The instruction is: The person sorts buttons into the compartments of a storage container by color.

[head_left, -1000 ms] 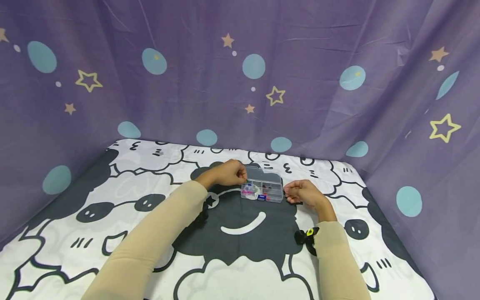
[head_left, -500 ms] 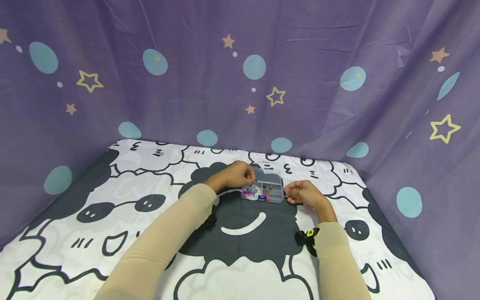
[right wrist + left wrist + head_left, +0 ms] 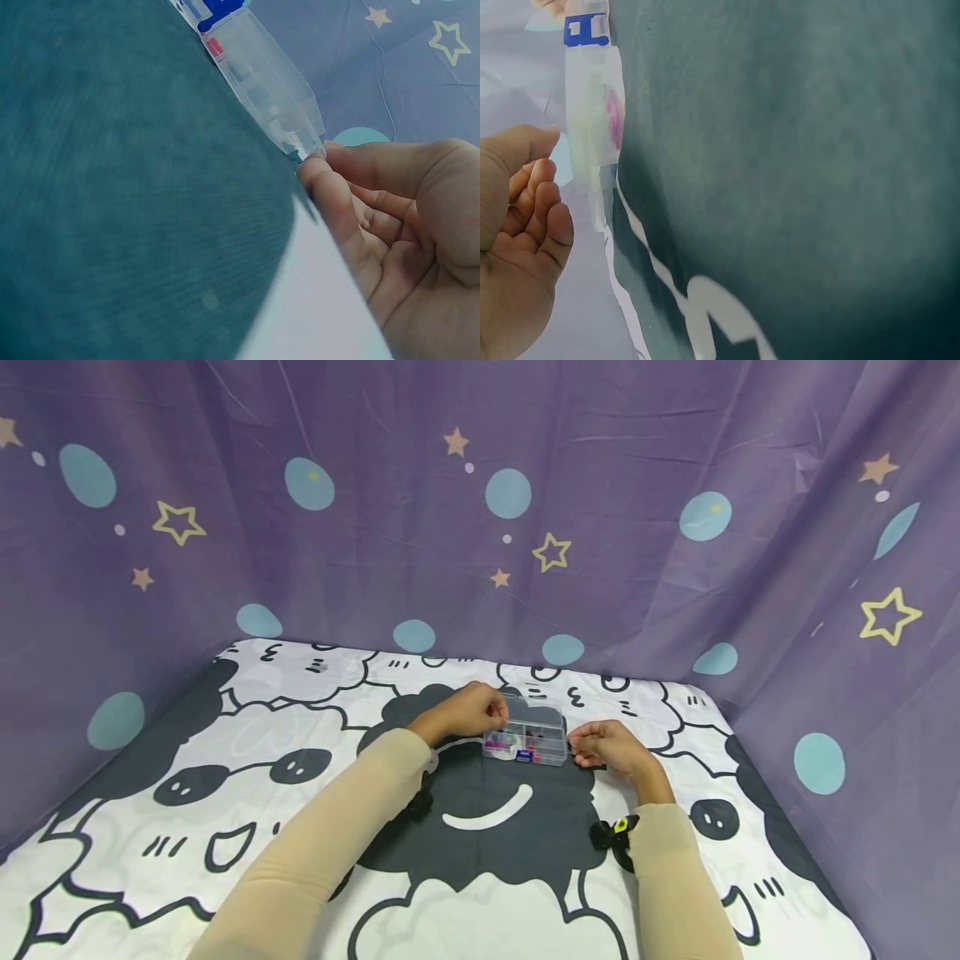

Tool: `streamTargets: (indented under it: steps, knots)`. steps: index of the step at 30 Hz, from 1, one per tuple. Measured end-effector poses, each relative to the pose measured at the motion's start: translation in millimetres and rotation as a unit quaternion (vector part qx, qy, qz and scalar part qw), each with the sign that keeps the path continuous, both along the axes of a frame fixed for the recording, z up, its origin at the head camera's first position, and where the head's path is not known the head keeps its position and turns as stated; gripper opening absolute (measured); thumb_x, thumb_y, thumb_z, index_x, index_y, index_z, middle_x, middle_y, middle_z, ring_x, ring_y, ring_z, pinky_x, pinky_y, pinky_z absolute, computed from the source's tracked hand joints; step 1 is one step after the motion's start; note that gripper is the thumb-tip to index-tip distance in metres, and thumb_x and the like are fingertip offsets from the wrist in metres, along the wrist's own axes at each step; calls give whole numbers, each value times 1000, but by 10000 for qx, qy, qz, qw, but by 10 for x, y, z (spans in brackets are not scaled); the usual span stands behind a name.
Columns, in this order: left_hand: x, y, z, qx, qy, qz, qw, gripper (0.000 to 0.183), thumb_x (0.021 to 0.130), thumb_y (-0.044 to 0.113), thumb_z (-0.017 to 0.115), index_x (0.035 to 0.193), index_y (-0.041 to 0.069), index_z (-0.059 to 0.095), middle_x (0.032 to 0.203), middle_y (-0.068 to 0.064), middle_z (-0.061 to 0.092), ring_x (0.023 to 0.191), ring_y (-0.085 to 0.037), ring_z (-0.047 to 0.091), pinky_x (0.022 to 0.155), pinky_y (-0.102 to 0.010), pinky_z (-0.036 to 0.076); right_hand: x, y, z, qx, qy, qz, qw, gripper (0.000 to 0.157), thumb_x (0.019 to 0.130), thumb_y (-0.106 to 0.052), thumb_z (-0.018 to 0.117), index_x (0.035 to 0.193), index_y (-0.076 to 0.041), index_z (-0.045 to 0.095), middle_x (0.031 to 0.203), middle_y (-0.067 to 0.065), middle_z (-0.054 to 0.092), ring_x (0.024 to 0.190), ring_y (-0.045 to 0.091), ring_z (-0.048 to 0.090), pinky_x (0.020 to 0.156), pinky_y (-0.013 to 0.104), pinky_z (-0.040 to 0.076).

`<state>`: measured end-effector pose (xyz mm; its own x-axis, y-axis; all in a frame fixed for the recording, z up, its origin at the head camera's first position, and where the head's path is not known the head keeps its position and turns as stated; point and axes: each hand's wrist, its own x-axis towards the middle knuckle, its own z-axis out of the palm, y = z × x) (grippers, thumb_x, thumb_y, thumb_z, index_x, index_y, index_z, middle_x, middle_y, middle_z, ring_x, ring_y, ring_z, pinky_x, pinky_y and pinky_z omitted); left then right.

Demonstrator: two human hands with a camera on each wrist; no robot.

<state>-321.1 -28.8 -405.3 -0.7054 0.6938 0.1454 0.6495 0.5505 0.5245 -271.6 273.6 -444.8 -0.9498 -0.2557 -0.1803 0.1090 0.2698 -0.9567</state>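
A clear plastic compartment box (image 3: 545, 747) lies on the dark part of the printed cloth, its see-through lid (image 3: 536, 714) raised at the back. Pink and white pieces (image 3: 498, 746) show in its left side, with small red bits in front. A blue mark (image 3: 586, 30) is on the front wall. My left hand (image 3: 480, 708) hovers over the left compartments, thumb straight and other fingers loosely curled; I see nothing held, though the index finger is mostly hidden. My right hand (image 3: 397, 217) pinches the box's right end between thumb and forefinger.
A black-and-white cartoon cloth (image 3: 480, 852) covers the table. Behind it and at both sides hangs a purple curtain (image 3: 420, 527) with stars and blue spots. A black band with a yellow piece (image 3: 618, 827) sits at the right wrist.
My left hand has moved right over the box. A tiny dark green thing at its fingertips half a second ago no longer shows there. My right hand has stayed in place.
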Motion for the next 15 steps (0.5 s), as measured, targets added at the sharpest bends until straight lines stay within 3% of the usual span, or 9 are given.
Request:
streamTargets:
  steps: [7, 15]
  knots:
    - [-5, -108, 13, 86, 27, 83, 9999, 8, 94, 13, 74, 86, 12, 74, 79, 4, 69, 71, -9, 63, 70, -28, 52, -28, 12, -23, -18, 15, 41, 10000, 21, 101, 1, 57, 115, 16, 61, 82, 6, 66, 69, 11, 65, 66, 25, 57]
    - [27, -253, 25, 223, 56, 431, 9988, 8, 94, 13, 73, 87, 11, 73, 78, 3, 68, 69, -11, 59, 70, -30, 51, -36, 62, -6, -36, -17, -12, 10000, 23, 102, -1, 58, 116, 17, 60, 83, 6, 66, 69, 11, 66, 66, 25, 57]
